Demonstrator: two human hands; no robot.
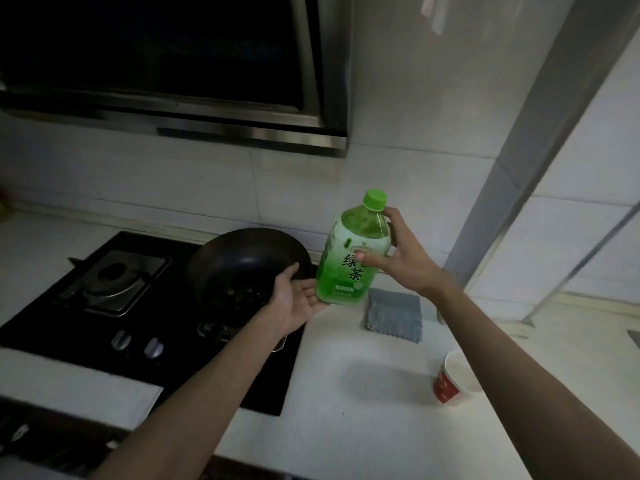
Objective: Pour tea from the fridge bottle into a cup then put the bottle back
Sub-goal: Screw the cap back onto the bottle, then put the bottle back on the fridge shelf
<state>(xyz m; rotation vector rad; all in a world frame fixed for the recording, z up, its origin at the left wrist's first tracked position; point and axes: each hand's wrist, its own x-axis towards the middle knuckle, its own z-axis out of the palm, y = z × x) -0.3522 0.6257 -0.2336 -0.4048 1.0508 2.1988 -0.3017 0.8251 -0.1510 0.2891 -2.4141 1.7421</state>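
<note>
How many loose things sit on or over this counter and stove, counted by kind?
Green tea bottle: 1
Red paper cup: 1
Dark pan: 1
Grey cloth: 1
Total: 4

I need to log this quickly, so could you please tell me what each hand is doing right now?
Left hand: open, palm up by the base of the bottle.
Right hand: holding the bottle.

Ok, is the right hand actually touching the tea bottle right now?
Touching. The head view shows the right hand gripping the tea bottle, with the thumb laid across the label and the fingers curled round the bottle's shoulder.
</note>
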